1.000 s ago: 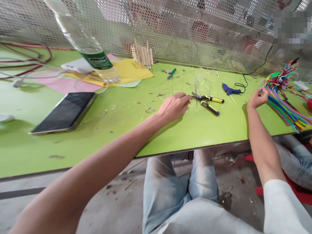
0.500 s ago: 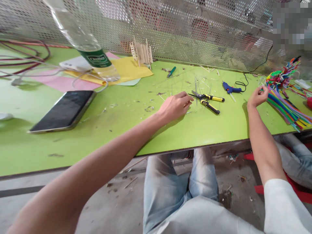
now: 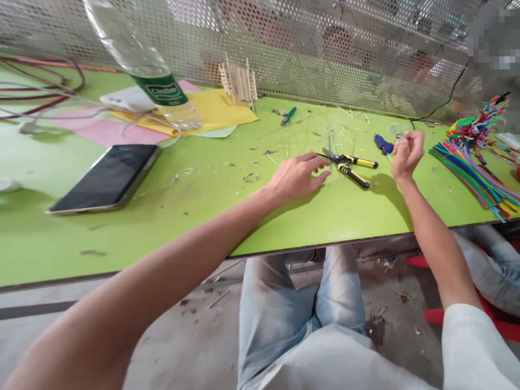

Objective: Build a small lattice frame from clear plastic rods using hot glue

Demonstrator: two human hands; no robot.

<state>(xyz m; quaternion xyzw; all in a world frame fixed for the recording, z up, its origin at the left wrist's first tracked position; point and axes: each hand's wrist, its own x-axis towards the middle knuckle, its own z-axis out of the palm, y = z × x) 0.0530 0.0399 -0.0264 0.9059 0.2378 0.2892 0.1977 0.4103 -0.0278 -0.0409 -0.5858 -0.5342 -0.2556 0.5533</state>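
My left hand (image 3: 300,174) rests on the green table (image 3: 195,195), fingers apart and empty, beside the tip of the yellow-and-black pliers (image 3: 352,172). My right hand (image 3: 408,153) is raised over the table with its fingers curled together; what they hold, if anything, is too small to name. Partly behind that hand lies a blue glue gun (image 3: 382,144). Colourful pipe cleaners (image 3: 467,170) lie to the right of it. Thin clear strands and scraps are scattered around the pliers.
A dark phone (image 3: 108,179), a plastic bottle (image 3: 162,89) and coloured paper (image 3: 219,111) occupy the left side. A small stick model (image 3: 239,84) stands near the perforated metal screen (image 3: 296,49). A green-handled tool (image 3: 288,116) lies behind my left hand. A person's legs (image 3: 487,260) show at right.
My right hand has moved left, from the pipe cleaners to in front of the glue gun. The pipe cleaners' near ends have shifted left. My left thumb has spread away from the fingers.
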